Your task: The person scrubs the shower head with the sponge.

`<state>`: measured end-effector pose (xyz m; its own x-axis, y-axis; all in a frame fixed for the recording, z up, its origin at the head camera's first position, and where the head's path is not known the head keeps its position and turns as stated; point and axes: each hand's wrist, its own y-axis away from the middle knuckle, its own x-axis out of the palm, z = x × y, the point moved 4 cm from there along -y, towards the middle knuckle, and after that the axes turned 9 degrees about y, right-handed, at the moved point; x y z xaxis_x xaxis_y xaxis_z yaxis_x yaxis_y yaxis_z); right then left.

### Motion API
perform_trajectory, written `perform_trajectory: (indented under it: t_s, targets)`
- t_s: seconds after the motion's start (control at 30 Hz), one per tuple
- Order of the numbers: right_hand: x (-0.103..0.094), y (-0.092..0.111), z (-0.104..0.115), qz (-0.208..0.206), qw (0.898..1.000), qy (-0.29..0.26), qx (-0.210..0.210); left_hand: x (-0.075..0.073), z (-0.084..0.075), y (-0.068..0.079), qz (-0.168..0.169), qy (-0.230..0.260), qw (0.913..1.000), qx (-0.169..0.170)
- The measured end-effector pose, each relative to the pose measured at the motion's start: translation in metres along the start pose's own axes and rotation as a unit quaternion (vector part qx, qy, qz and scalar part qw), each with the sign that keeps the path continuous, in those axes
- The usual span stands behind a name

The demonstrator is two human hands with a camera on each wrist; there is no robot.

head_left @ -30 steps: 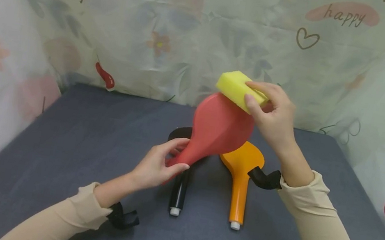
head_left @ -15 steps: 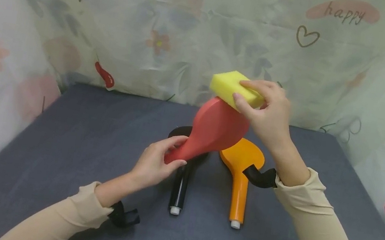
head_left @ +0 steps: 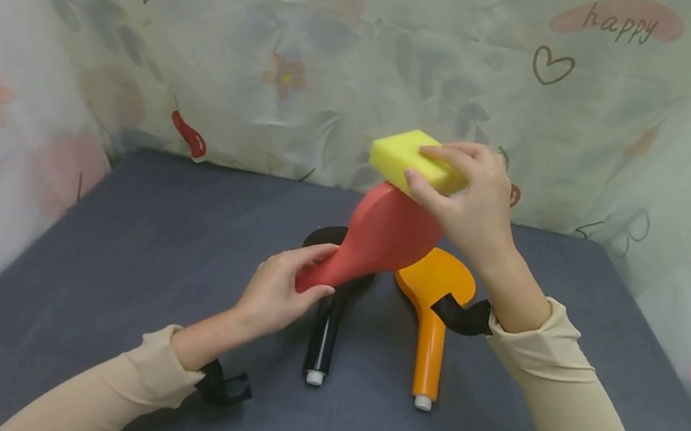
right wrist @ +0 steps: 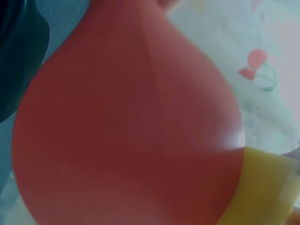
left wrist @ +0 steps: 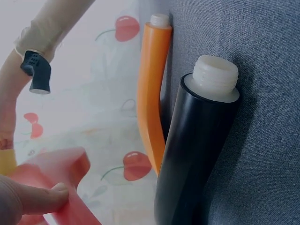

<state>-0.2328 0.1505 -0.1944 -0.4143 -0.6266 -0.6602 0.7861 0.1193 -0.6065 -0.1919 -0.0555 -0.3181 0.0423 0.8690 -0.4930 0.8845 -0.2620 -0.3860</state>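
My left hand point(head_left: 281, 284) grips the handle of a red handheld shower head point(head_left: 386, 233) and holds it tilted above the table. Between the thumb and fingers of my right hand point(head_left: 478, 198) is a yellow sponge point(head_left: 410, 158), which touches the shower head's upper rim. In the right wrist view the broad red back point(right wrist: 126, 122) fills most of the picture, with the sponge point(right wrist: 262, 187) against its edge. The left thumb point(left wrist: 44, 199) lies on the red handle in the left wrist view. The handle's end is hidden by the left hand.
A black shower head point(head_left: 324, 331) lies on the dark grey table point(head_left: 178, 257), partly hidden behind the red one. To its right lies an orange shower head point(head_left: 431, 333). Both have white threaded ends towards me. A printed curtain point(head_left: 238, 80) surrounds the table.
My right hand has moved left and slightly down with the sponge along the red rim. The red shower head has turned a little, showing more of its edge. The other shower heads stay put.
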Motion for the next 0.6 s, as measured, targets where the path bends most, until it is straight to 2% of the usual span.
perform_trajectory:
  t_s: [0.13, 0.27, 0.33, 0.6]
  targets:
    - [0.005, 0.007, 0.013, 0.0, 0.998, 0.021, -0.053, 0.001, -0.002, 0.0, -0.008, -0.022, 0.9997, 0.01]
    - [0.012, 0.015, 0.027, -0.009, 0.989, 0.07, -0.127, 0.001, -0.002, 0.001, -0.014, -0.036, 0.9991, 0.017]
    - [0.013, 0.017, 0.031, -0.013, 0.985, 0.09, -0.149, 0.001, -0.002, 0.001, -0.015, -0.04, 0.9989, 0.018]
    - [0.01, 0.014, 0.031, -0.038, 0.981, 0.12, -0.146, 0.001, -0.001, 0.002, -0.021, -0.044, 0.9986, 0.018]
